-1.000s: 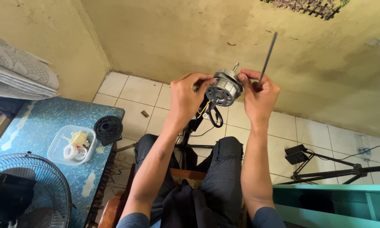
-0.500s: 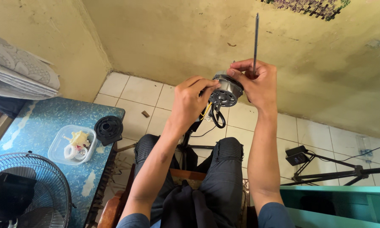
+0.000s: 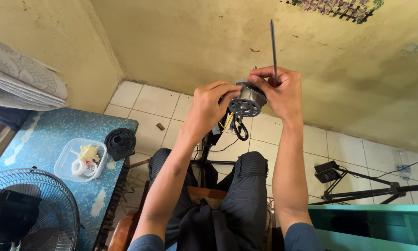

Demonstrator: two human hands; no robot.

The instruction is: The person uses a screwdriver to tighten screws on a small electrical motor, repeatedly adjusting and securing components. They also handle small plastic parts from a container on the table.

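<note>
nearest, dark-trousered knees [image 3: 246, 186] sit over a wooden chair seat [image 3: 204, 193]. above them the left hand [image 3: 209, 109] is curled around the side of a round grey metal fan motor [image 3: 247, 100] with black and yellow wires hanging below, held up in the air before the yellowed wall [image 3: 181, 42]. the right hand [image 3: 278, 90] closes on the motor's far side and pinches a thin dark metal rod [image 3: 273, 46] pointing upward. left, a clear plastic tub [image 3: 81, 159] and a black round part [image 3: 120, 142] rest on a blue patterned table [image 3: 42, 139].

left hand [image 3: 211, 104]: raised, fingers curled in grip | right hand [image 3: 278, 90]: raised, fingers pinched shut
</note>
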